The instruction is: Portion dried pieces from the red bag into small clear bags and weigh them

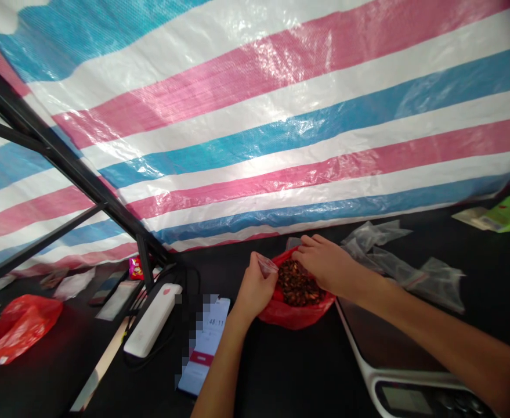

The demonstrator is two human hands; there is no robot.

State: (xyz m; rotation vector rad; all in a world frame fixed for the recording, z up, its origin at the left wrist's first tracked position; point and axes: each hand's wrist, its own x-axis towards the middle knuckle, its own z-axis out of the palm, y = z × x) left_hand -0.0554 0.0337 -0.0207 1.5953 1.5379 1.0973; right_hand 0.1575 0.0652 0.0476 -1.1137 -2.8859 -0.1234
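Digital scale [405, 371] sat lower rt. R hand [324, 264] lay half-curled at rim of red plastic bag [290, 317], grip unclear; dark seeds [299, 283] filled bag, lower ctr. L hand [255, 292] pinched small clear bag [267, 265] just beside.

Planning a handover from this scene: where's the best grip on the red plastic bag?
Probably the rim on its right side, coming from above and the right. The red plastic bag stands open around the dark brown nuts, so squeezing its soft belly might push them out. The left hand, pinching a small clear bag, and the right hand crowd the left and far edges.
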